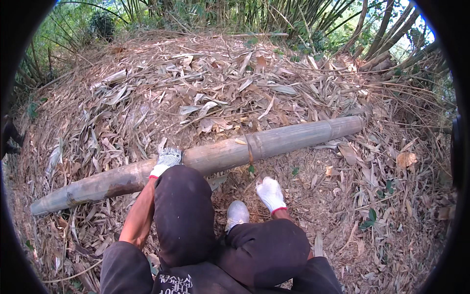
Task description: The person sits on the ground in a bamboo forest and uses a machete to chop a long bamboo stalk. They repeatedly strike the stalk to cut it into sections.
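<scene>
A thick grey-brown bamboo pole (215, 156) lies slantwise across the ground in front of me, its left end nearer than its right. My left hand (170, 157), in a white knitted glove with a dark print and red cuff, is laid over the pole's left half, gripping it from above. My knee hides part of that hand. To the right, on the near side of the pole and apart from it, my right hand (270, 194) is closed in a white glove. Whatever its fingers may hold cannot be made out. A pale shoe (237, 214) shows between my knees.
Dry bamboo leaves (196, 98) and thin twigs cover the sloping ground. Bamboo stems (303, 22) stand in clumps at the back, with leaning trunks (387, 36) at the far right. A small green plant (370, 219) grows at the right. Something dark (11, 137) shows at the left edge.
</scene>
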A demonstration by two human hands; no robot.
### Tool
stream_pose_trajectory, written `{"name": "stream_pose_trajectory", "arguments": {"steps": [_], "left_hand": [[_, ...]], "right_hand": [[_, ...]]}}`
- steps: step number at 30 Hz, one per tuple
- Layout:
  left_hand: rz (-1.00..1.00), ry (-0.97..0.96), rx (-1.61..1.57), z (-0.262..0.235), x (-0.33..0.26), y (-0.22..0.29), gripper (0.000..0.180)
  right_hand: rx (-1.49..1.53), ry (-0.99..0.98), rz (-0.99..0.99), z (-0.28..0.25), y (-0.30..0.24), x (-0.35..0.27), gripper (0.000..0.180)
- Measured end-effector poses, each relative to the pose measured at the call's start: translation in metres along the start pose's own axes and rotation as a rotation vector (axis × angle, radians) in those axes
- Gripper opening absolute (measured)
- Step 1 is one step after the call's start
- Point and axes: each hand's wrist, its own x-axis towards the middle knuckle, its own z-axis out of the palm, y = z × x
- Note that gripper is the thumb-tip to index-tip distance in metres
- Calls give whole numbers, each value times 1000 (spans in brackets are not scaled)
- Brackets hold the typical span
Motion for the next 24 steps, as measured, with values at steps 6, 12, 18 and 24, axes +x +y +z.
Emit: {"name": "stream_pose_trajectory", "arguments": {"steps": [6, 12, 18, 24], "left_hand": [[-38, -17, -3, -5, 2, -7, 60], [-54, -46, -9, -2, -5, -9, 62], [-31, -47, -24, -5, 0, -5, 63], [-46, -53, -15, -6, -1, -10, 64]], "right_hand": [[184, 83, -126, -40, -24, 5, 36], [1195, 510, -532, -100, -96, -9, 24], [63, -13, -8, 22, 15, 3, 35], [318, 186, -185, -51, -44, 1, 35]]}}
